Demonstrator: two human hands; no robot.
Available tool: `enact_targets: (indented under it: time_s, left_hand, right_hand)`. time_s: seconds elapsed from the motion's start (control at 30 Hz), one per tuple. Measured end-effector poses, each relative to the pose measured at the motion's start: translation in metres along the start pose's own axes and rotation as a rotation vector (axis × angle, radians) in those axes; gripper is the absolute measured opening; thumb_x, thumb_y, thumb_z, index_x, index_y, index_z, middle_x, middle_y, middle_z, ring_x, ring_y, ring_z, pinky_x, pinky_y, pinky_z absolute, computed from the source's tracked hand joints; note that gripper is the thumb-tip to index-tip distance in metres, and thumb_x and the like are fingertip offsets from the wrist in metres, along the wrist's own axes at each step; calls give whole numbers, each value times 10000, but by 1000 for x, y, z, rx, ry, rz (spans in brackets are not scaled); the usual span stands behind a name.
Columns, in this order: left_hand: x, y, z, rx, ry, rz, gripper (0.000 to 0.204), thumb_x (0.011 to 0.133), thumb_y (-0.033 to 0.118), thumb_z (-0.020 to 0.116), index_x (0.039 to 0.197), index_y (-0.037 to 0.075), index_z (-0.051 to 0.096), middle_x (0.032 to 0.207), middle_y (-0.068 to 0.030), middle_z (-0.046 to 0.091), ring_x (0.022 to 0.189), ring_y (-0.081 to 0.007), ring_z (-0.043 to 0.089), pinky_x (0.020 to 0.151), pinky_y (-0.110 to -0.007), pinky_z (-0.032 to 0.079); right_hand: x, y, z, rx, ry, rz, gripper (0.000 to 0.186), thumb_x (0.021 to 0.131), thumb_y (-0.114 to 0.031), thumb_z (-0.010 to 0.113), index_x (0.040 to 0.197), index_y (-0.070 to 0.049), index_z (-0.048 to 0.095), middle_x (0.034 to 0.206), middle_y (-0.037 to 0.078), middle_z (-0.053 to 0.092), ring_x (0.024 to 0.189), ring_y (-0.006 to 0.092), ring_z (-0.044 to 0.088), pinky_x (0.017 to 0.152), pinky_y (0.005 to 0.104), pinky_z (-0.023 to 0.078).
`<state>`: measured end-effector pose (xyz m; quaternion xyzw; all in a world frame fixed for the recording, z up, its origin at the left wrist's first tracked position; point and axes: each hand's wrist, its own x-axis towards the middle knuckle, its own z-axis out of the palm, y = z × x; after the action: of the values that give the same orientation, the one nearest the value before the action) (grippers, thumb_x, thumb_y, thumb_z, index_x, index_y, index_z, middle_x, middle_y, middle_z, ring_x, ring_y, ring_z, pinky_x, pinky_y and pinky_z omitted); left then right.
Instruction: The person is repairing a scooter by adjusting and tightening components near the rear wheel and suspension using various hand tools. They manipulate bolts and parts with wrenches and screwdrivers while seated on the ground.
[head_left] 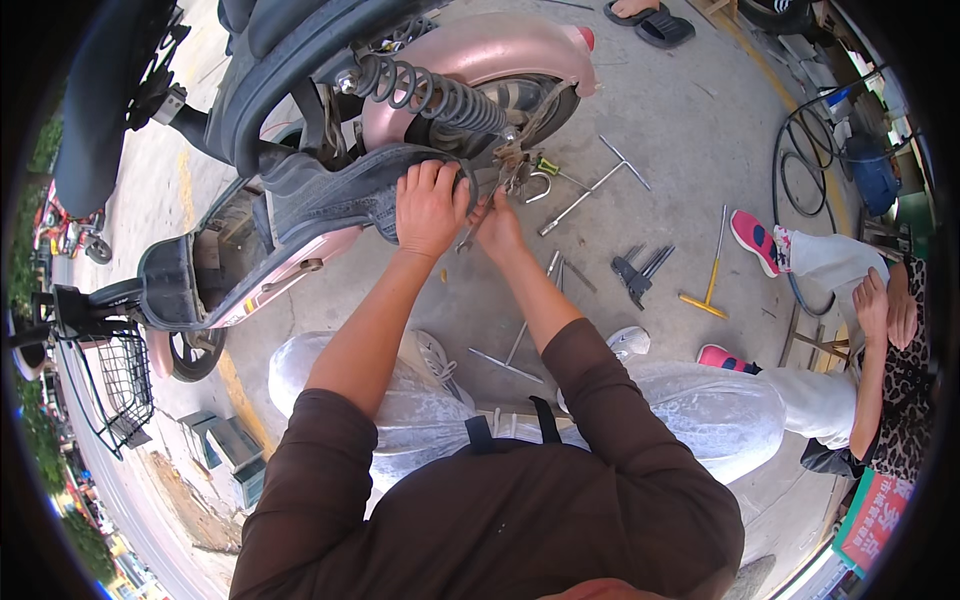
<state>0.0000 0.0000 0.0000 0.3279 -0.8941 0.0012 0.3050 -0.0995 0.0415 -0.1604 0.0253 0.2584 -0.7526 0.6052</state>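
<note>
A pink electric scooter (478, 48) stands before me with its rear wheel (545, 118) at the top. My left hand (428, 212) is closed over the end of its black plastic side cover (335, 195), fingers curled on the edge. Right beside it, my right hand (500, 232) is closed near the metal bracket (512, 165) at the wheel's hub. A small metal piece shows below its fingers; I cannot tell what it is. The coil spring shock absorber (430, 92) runs down to that hub. Close by lies a screwdriver with a green-yellow handle (546, 166).
T-handle wrenches (597, 187) lie on the concrete, another (515, 345) near my feet, and a yellow-handled one (708, 300) to the right. A set of hex keys (640, 275) lies between. A person (870, 310) sits at right, near a black hose (808, 160).
</note>
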Motion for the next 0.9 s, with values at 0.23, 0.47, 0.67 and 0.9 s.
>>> enact_targets:
  time_s: [0.23, 0.47, 0.67, 0.9]
  left_hand:
    - [-2, 3, 3, -1, 16, -2, 235, 778, 236, 619, 963, 93, 593, 925, -56, 536, 897, -249, 510, 752, -388, 394]
    - [1, 0, 3, -13, 24, 11, 232, 777, 230, 620, 965, 95, 595, 925, -54, 534, 898, -247, 510, 753, -387, 393]
    - [-2, -2, 1, -11, 30, 8, 213, 797, 220, 609, 966, 92, 592, 926, -62, 540, 890, -260, 510, 739, -390, 393]
    - [-3, -4, 0, -17, 14, 9, 220, 794, 218, 608, 974, 92, 593, 930, -65, 537, 885, -259, 508, 744, -383, 393]
  right_hand:
    - [3, -53, -44, -918, 69, -266, 426, 960, -423, 413, 746, -73, 529, 619, -1, 485, 555, 110, 461, 545, 256, 403]
    - [13, -88, -61, -1391, 3, -467, 429, 939, -398, 465, 756, -16, 528, 622, 102, 558, 588, 251, 565, 574, 368, 439]
    - [-3, -133, -27, -1931, -122, -596, 373, 908, -367, 509, 801, -12, 554, 729, 223, 584, 718, 441, 550, 617, 485, 432]
    - [-1, -137, -19, -1966, -227, -504, 376, 923, -364, 479, 821, -6, 533, 736, 238, 579, 734, 439, 558, 624, 485, 434]
